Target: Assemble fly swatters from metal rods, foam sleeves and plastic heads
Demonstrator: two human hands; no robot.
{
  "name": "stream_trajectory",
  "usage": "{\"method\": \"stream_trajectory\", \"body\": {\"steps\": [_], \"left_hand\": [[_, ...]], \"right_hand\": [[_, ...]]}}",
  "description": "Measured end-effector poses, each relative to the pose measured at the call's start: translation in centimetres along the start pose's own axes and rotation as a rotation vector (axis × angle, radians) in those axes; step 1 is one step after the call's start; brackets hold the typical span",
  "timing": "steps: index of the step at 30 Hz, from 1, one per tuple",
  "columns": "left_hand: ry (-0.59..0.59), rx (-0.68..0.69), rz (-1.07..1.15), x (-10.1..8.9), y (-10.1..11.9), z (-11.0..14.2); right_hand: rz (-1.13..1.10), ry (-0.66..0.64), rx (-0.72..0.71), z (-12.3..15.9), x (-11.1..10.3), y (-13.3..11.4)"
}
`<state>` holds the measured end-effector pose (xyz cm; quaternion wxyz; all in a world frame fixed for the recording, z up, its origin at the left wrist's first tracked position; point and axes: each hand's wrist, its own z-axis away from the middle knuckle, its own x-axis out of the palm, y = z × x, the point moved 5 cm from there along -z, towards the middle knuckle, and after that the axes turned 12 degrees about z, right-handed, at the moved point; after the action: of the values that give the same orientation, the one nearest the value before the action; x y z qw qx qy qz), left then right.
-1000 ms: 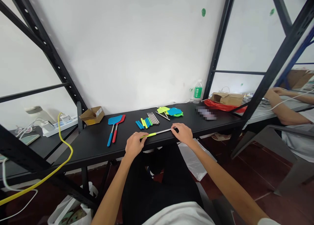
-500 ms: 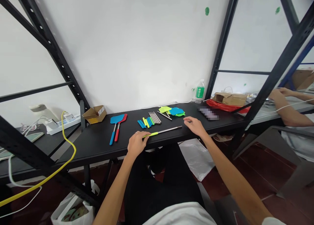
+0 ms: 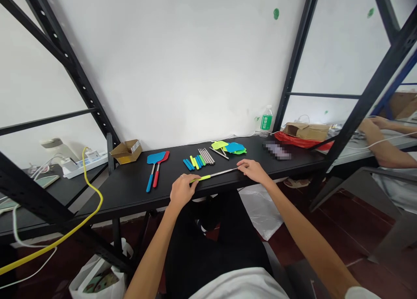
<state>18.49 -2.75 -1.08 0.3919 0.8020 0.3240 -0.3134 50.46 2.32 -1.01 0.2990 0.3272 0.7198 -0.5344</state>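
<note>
Left hand [image 3: 183, 190]: pinching yellow-green handle [image 3: 204, 177]
Right hand [image 3: 253, 171]: pinching metal rod's [image 3: 224, 172] far tip
Beneath: black table [image 3: 130, 188]

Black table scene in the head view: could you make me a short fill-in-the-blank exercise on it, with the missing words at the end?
1. Of the left hand and the right hand, the one on the yellow-green handle is the ____ hand.
2. The blue spatula lies beside a ____ one.
3. The upright bottle near the wall has a ____ label.

Missing words: left; red; green.
</note>
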Motion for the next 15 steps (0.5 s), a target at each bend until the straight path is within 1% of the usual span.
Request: {"method": "stream_trajectory", "body": {"steps": [2, 5, 11, 15], "left_hand": [[0.0, 0.005, 0.0, 0.0, 0.0, 0.0], [-0.001, 0.008, -0.005, 0.0, 0.0, 0.0], [-0.011, 0.002, -0.01, 0.0, 0.0, 0.0], [-0.015, 0.005, -0.005, 0.0, 0.1, 0.0]], "right_hand": [[0.0, 0.001, -0.015, 0.0, 0.1, -0.3], [-0.001, 0.002, -0.001, 0.0, -0.3, 0.0], [-0.007, 0.033, 0.047, -0.5, -1.5, 2.2], [-0.01, 0.034, 0.107, -0.6, -1.8, 3.6]]}}
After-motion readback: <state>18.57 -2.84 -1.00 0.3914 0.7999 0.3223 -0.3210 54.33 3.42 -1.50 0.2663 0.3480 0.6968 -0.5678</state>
